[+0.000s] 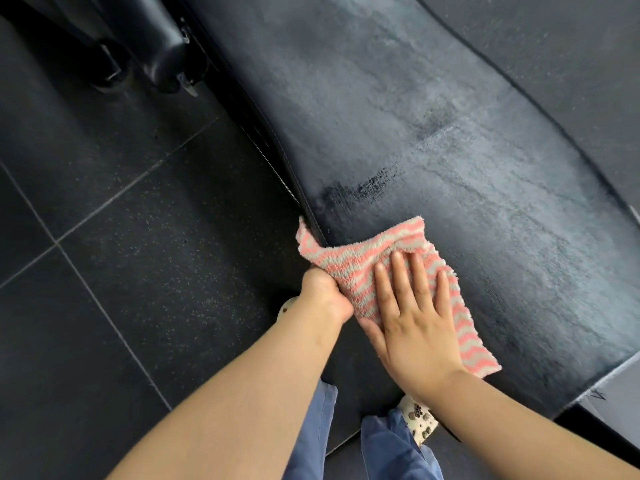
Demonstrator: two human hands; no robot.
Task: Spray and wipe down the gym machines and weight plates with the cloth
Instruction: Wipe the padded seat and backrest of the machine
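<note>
**Cloth flat on the bench pad, both hands at work**

While the dark speckled rubber floor tiles fill the left of the view, the long black padded vinyl bench pad runs diagonally across the right, its surface streaked with a dull, smeared film that looks like spray not yet wiped off. Up at the top left a black cylindrical roller pad stands beside the pad's edge. Blue trouser legs and a spotted pale shoe show below.

On the near end of the pad lies the pink-and-grey zigzag terry cloth, one corner hanging over the stitched left edge. The right hand presses it flat, fingers straight and spread. The left hand has its fingers curled round the cloth's bunched left edge, a closed grip on the fabric.

Soft, light and limp, the cloth will probably fold or drag unless pinned; a flat palm across its middle seems the best hold, with the pinched edge keeping it from slipping on the slick, damp vinyl.
</note>
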